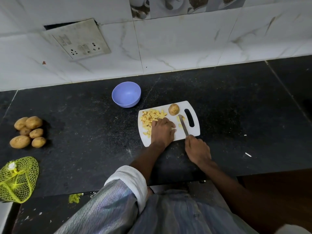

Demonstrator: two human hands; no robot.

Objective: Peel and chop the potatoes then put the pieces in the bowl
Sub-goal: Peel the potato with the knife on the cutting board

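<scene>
Left hand point(162, 130) curls over something hidden mid-board point(194, 132), likely pinning a piece for the knife point(183, 124) gripped by right hand point(197, 149); chopped pieces point(152, 118) heap at board's left edge, bowl point(126, 94) empty beyond its far-left corner.

The left hand point(162, 130) rests on the cutting board point(189, 105) beside potato pieces point(152, 118); the right hand point(197, 149) grips a knife point(183, 124).
</scene>
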